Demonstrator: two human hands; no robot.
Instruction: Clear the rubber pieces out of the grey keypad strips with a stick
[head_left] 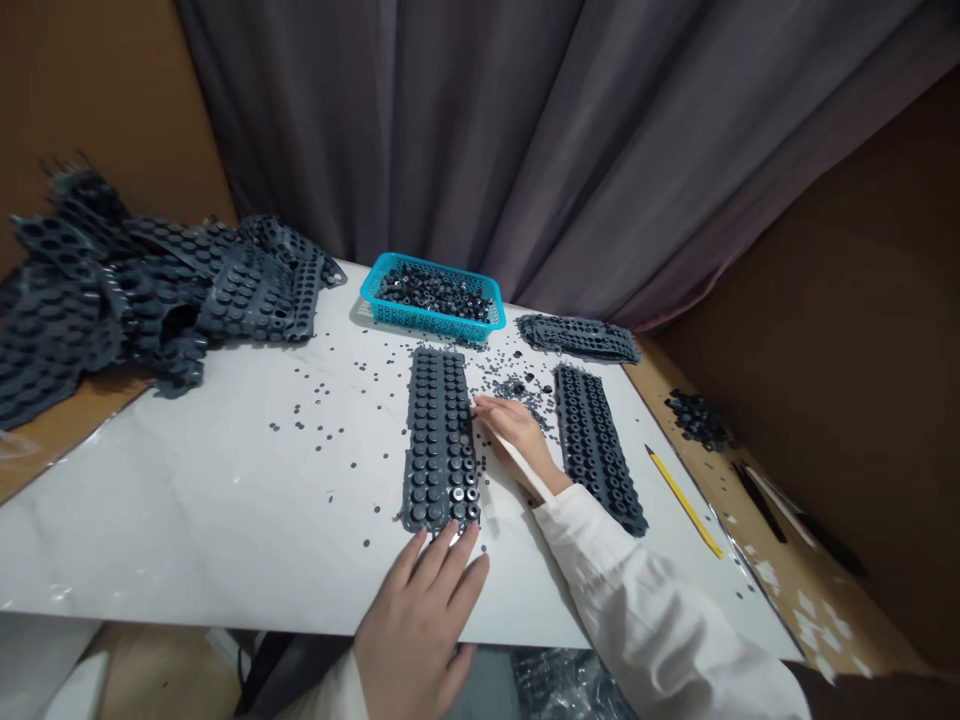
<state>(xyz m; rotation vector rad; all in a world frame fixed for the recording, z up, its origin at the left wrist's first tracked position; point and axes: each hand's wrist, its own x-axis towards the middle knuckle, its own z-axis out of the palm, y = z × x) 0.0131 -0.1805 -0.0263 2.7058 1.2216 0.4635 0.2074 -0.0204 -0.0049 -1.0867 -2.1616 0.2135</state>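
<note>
A dark grey moulded rubber strip [441, 420] with rows of round caps lies lengthwise in front of me. My left hand [426, 610] is spread, its fingertips resting at the strip's near edge. My right hand [521, 435] is closed around a thin white stick [517, 458], whose tip is at the strip's right edge. Near that corner, a few caps look like open rings. To the right of my right hand lies a second strip [598, 445] with ring-shaped openings. Many small dark discs [517, 388] are scattered between and around the strips.
A blue basket [375, 290] of small black parts stands at the back. Perforated grey sheets [247, 285] are heaped left; stacked strips [577, 338] lie back right. A yellow pencil [684, 500], a black pile [697, 418] and a dark slim tool [759, 502] are on the right.
</note>
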